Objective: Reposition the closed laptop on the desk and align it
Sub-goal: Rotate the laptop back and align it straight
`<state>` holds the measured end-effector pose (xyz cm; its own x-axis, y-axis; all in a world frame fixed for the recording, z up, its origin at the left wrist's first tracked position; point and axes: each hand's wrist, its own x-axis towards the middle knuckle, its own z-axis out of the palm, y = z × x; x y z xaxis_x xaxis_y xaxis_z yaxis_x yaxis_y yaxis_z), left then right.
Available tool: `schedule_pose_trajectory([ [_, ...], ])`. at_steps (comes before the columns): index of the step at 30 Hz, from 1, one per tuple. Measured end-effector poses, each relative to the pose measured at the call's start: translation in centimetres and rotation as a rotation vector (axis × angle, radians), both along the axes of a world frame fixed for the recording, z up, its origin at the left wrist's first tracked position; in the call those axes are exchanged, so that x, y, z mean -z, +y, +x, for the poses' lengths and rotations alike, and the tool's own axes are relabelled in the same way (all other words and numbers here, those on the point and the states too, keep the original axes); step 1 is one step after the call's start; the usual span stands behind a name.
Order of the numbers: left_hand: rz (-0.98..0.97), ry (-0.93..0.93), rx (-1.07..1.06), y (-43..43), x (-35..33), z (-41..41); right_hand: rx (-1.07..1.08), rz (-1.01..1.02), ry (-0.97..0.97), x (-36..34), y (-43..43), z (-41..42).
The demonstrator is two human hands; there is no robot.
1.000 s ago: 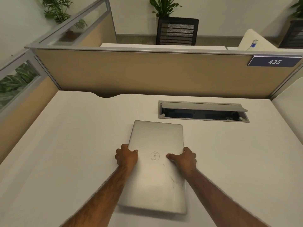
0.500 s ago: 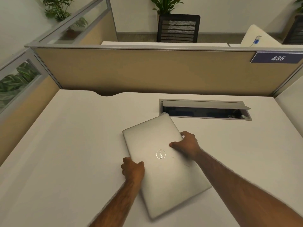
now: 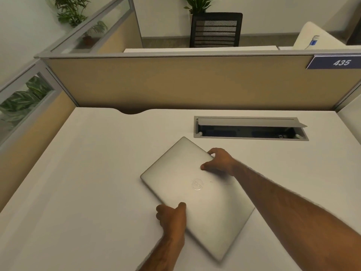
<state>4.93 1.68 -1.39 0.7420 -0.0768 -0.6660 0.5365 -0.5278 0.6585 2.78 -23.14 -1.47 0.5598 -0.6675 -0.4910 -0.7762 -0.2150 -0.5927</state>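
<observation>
A closed silver laptop [image 3: 195, 194] with a round logo on its lid lies flat on the white desk [image 3: 88, 182], turned diagonally with one corner pointing toward the far partition. My left hand [image 3: 172, 218] grips its near-left long edge, thumb on the lid. My right hand [image 3: 220, 161] grips the far-right edge, thumb on top and fingers curled over the side. My right forearm crosses above the laptop's right corner and hides part of it.
An open cable box [image 3: 251, 129] with a raised grey flap is sunk into the desk just beyond the laptop. A tan partition [image 3: 185, 83] with a "435" sign [image 3: 340, 62] closes the back. A glass-topped partition [image 3: 29, 114] bounds the left.
The laptop has rotated clockwise from lengthwise to diagonal. My right hand moved away from me along its edge and my left hand came nearer.
</observation>
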Motion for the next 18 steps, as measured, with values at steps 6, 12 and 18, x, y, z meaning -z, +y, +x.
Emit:
schedule_pose_trajectory([
  [6, -0.059, 0.078, -0.055, -0.5, 0.2, -2.0, -0.113, -0.022, 0.012, -0.2, -1.1, 1.9],
  [12, -0.098, 0.144, -0.190, -1.4, -0.1, -3.3, -0.196, -0.056, 0.053, 0.3, -1.6, 3.5],
  [18, -0.109, 0.144, -0.209, -2.0, 0.2, -3.8, -0.217, -0.033, 0.039, 0.9, -2.3, 4.2],
])
